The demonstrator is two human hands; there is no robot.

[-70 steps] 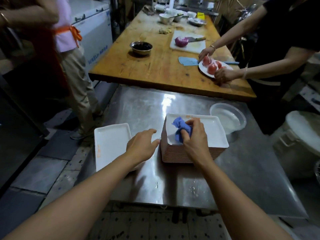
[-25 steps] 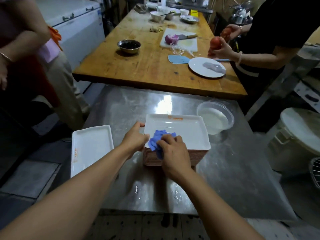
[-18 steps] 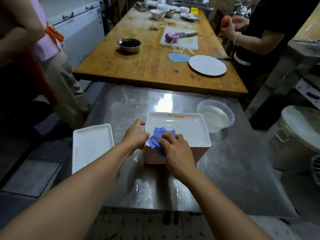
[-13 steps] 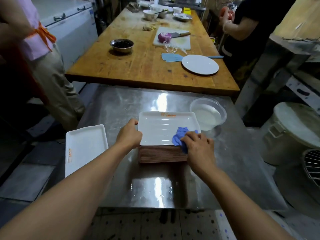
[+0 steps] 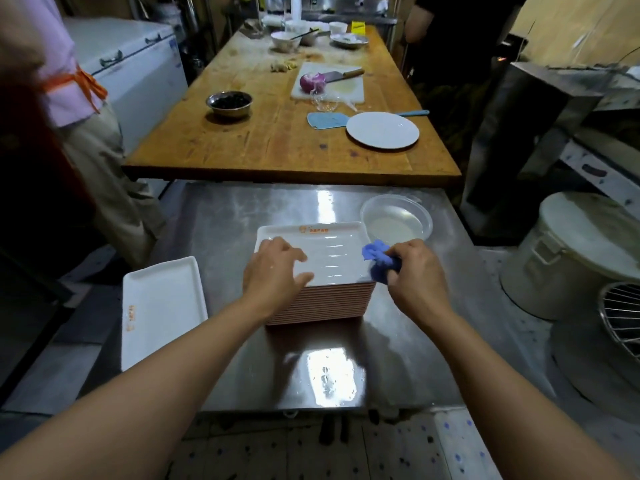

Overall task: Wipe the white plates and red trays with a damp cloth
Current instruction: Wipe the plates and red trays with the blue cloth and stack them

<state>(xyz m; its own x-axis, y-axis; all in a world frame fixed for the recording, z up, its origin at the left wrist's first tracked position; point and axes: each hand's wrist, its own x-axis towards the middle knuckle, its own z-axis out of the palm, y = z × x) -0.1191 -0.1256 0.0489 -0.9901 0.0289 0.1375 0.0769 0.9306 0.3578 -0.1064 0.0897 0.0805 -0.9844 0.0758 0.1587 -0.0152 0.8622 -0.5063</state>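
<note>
A stack of rectangular plates, white on top with red sides point(image 5: 329, 299), stands in the middle of the steel table point(image 5: 398, 358). The top white plate point(image 5: 332, 251) shows wet streaks. My left hand point(image 5: 273, 275) rests on its near left corner, fingers spread over the surface and edge. My right hand point(image 5: 414, 271) grips a crumpled blue cloth point(image 5: 375, 256) at the plate's right edge. A separate white plate point(image 5: 161, 310) lies at the table's left edge.
A clear plastic bowl of water point(image 5: 396, 220) sits just behind the stack at right. Beyond is a wooden table point(image 5: 277, 140) with a round white plate point(image 5: 382, 130), metal bowl point(image 5: 229, 103) and cutting board. One person stands left, another at the back right. A white bucket point(image 5: 581, 251) stands at right.
My right hand has swept the blue cloth from the plate's near left corner across to its right edge. My left hand moved from the stack's left side onto the top plate's corner.
</note>
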